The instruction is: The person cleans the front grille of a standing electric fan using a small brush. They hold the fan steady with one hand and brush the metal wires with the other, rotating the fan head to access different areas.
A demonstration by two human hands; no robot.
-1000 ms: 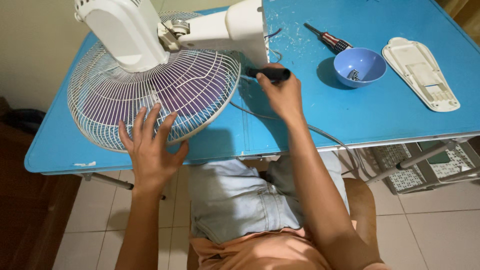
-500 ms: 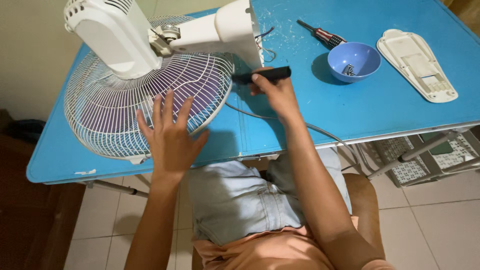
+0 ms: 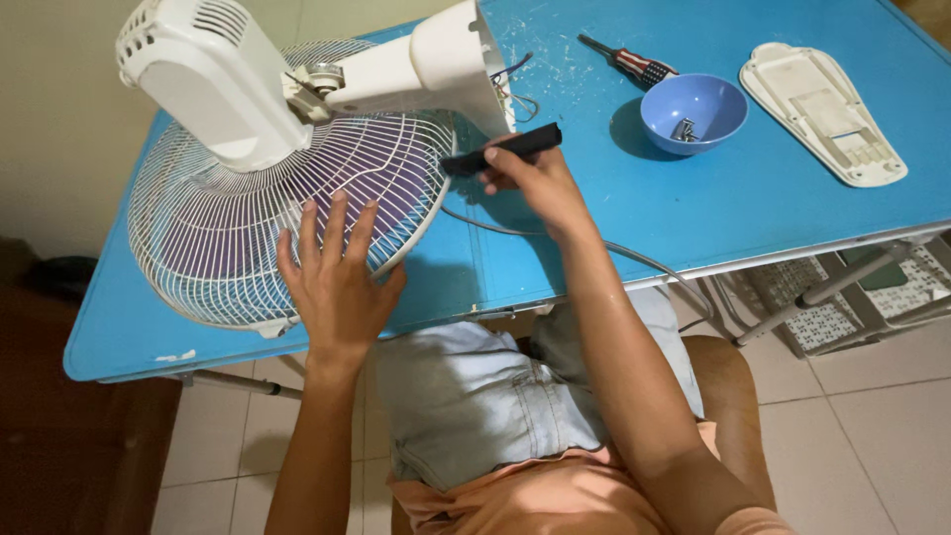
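Note:
A white electric fan lies face down on the blue table [image 3: 753, 213]. Its wire grille [image 3: 198, 238] covers purple blades, and the motor housing [image 3: 203, 74] and neck [image 3: 416, 64] stick up above it. My left hand [image 3: 337, 282] rests flat with spread fingers on the near rim of the grille. My right hand [image 3: 530, 183] grips a black-handled tool [image 3: 500, 151] held level beside the open base of the fan neck, where loose wires [image 3: 515, 84] hang out.
A blue bowl [image 3: 693, 109] with small metal parts sits at the back right. Behind it lies a screwdriver [image 3: 629, 61] with a striped handle. A white plastic cover plate [image 3: 822, 111] lies at the far right. The fan's grey cord [image 3: 634, 260] runs off the table's front edge.
My left hand slid right along the grille rim. My right hand pulled the black tool back from the fan base and tilted it. The view shifted slightly.

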